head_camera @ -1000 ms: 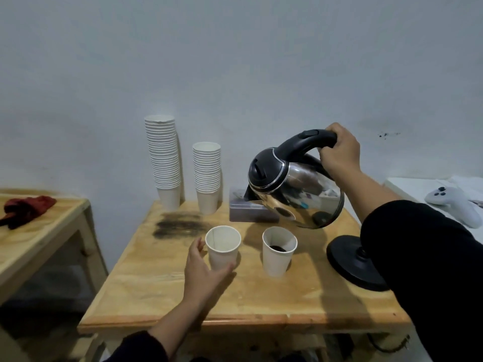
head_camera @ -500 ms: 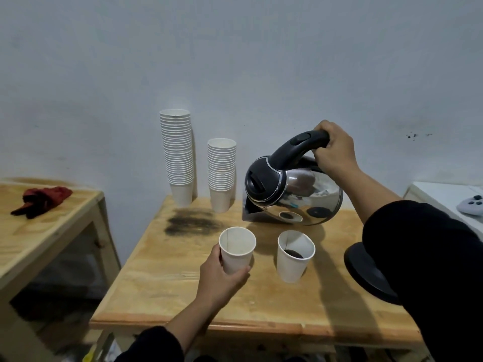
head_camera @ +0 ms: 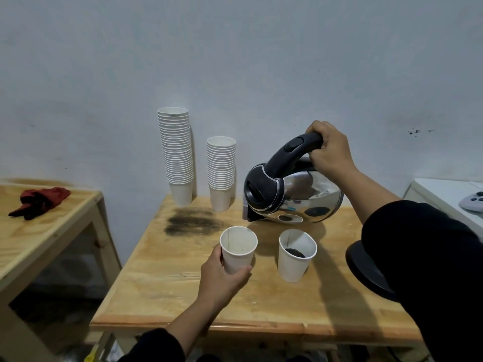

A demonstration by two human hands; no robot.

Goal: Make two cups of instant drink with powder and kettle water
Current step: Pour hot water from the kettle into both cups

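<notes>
My right hand (head_camera: 329, 151) grips the black handle of a shiny steel kettle (head_camera: 292, 196), held in the air and tilted with its spout down to the left. The spout hangs just above and behind a white paper cup (head_camera: 237, 249), which my left hand (head_camera: 225, 277) holds from the front on the wooden table (head_camera: 183, 288). A second white paper cup (head_camera: 296, 254) stands to its right, apart, with dark powder at its bottom. No water stream is visible.
Two stacks of white paper cups (head_camera: 177, 155) (head_camera: 221, 171) stand at the table's back by the wall. The kettle's black base (head_camera: 366, 270) sits at the right, partly behind my sleeve. A lower wooden table with a red cloth (head_camera: 39, 199) is at left. A white controller (head_camera: 473, 202) lies far right.
The kettle has swung left and tipped further, its spout now close over the left cup. My left hand has closed around that cup. The view has shifted leftward.
</notes>
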